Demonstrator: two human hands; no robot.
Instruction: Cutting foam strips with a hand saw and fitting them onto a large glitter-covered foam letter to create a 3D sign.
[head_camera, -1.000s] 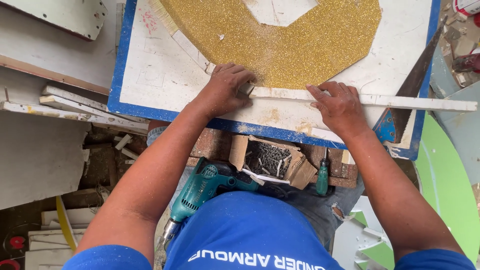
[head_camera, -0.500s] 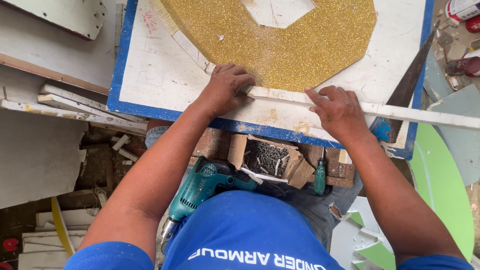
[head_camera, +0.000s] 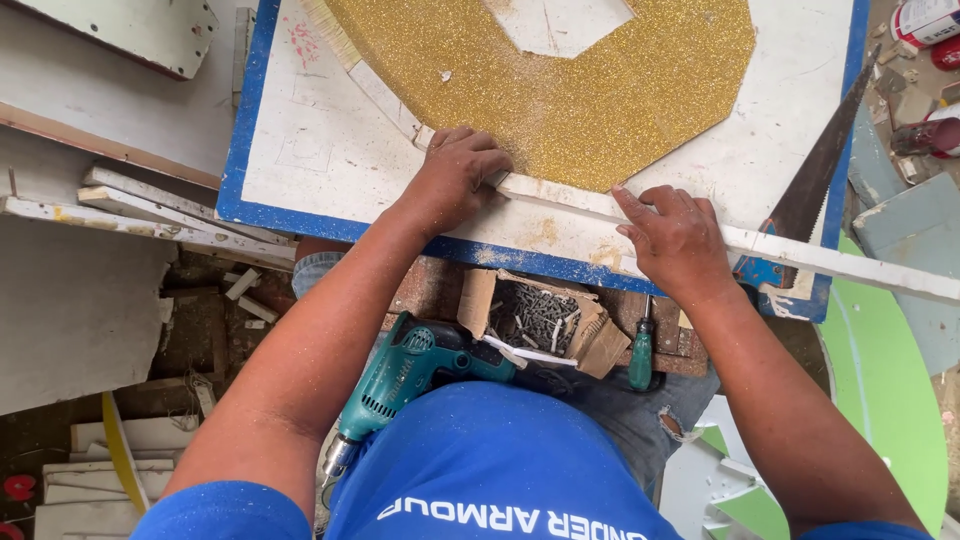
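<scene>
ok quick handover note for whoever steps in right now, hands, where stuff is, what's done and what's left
Left hand: pressed flat on the near end of the white strip, at the edge of the gold glitter shape.
Right hand: pressed flat on the same strip further along.
The strip lies across the white board with blue edge, running off its right side.
Hand saw rests on the board's right edge. Teal drill, open box of screws and green screwdriver lie below the board.
Done: strip laid against the glitter shape's straight edge.
Left: no fastening visible; tools untouched.
</scene>
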